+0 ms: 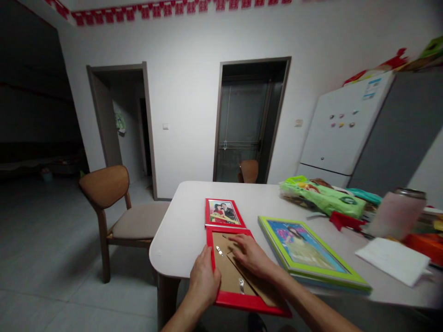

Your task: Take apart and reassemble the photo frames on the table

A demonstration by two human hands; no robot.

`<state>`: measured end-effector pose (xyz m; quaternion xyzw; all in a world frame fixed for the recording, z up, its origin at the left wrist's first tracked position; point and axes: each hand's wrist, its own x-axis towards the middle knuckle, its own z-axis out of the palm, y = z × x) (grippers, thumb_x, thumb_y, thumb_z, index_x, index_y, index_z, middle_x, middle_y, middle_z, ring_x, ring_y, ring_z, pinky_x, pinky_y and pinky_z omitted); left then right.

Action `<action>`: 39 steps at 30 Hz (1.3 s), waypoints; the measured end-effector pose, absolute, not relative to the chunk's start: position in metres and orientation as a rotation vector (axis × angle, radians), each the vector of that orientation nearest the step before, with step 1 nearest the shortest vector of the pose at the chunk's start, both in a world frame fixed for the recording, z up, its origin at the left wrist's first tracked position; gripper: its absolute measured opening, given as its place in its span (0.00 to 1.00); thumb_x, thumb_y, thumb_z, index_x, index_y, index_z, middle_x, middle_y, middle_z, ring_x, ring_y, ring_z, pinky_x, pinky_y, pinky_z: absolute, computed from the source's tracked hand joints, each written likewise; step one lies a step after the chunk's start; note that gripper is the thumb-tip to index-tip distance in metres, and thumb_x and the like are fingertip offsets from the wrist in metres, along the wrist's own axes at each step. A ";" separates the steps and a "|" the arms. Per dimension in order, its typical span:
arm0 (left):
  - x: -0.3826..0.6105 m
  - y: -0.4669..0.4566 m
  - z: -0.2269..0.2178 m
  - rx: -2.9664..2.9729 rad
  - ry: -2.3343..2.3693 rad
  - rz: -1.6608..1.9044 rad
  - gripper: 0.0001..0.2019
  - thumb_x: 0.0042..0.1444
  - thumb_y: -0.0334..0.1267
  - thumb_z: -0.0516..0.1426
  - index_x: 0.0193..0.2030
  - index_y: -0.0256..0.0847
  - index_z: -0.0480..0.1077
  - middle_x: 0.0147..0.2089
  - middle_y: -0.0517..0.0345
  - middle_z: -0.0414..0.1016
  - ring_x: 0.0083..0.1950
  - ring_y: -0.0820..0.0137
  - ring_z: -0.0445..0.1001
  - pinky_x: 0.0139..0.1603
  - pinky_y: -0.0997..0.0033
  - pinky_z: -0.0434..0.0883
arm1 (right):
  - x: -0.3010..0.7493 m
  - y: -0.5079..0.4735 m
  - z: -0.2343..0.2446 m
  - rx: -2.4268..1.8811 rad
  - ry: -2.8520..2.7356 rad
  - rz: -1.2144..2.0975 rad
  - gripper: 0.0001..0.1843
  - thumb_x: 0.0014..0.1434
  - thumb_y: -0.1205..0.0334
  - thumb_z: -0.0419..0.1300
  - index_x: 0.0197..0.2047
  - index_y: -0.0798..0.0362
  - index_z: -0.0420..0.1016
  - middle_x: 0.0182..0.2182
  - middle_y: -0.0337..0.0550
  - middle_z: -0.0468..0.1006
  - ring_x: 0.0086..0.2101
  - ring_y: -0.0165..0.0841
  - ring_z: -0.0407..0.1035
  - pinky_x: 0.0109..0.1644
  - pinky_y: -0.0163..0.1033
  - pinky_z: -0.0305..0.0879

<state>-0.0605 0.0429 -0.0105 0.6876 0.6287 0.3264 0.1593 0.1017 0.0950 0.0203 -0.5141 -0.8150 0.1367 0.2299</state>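
Note:
A red picture frame (238,298) lies back side up at the near table edge, its brown backing board (226,272) and small metal clips showing. My left hand (204,279) grips the frame's left side, thumb bent over the rim. Over the backing's upper right, my right hand (252,256) is open, fingers apart and touching or just above the board. A brown stand flap (247,281) slants under my right wrist, partly hidden. Directly beyond, a second red frame (206,212) lies face up with a photo of two people; whether the two frames are joined, I cannot tell.
Right of my hands are stacked frames, the top one lime green (287,258). Farther right are a green package (332,198), a red object (346,221), white paper (392,260) and a pinkish jar (398,214). A chair (107,189) stands left of the table (183,221).

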 end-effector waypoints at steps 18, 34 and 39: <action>-0.058 0.042 -0.011 1.926 1.804 0.932 0.27 0.45 0.30 0.48 0.55 0.32 0.53 0.57 0.50 0.57 0.57 0.69 0.55 0.57 0.75 0.50 | 0.125 0.057 0.013 -1.498 -2.230 0.337 0.23 0.43 0.56 0.55 0.45 0.53 0.69 0.41 0.50 0.70 0.42 0.38 0.63 0.46 0.39 0.57; -0.067 0.057 0.002 1.592 1.564 1.219 0.10 0.47 0.39 0.49 0.32 0.38 0.67 0.36 0.55 0.73 0.40 0.68 0.70 0.40 0.73 0.65 | 0.097 0.060 0.051 -1.505 -2.127 0.294 0.19 0.40 0.62 0.54 0.40 0.53 0.71 0.37 0.47 0.73 0.39 0.36 0.66 0.44 0.36 0.59; -0.111 0.063 0.003 1.400 1.561 1.313 0.13 0.47 0.46 0.46 0.28 0.38 0.63 0.27 0.59 0.71 0.30 0.69 0.70 0.28 0.74 0.66 | 0.091 0.058 0.058 -1.365 -2.125 0.338 0.19 0.47 0.57 0.51 0.42 0.53 0.69 0.40 0.47 0.72 0.40 0.35 0.65 0.43 0.37 0.59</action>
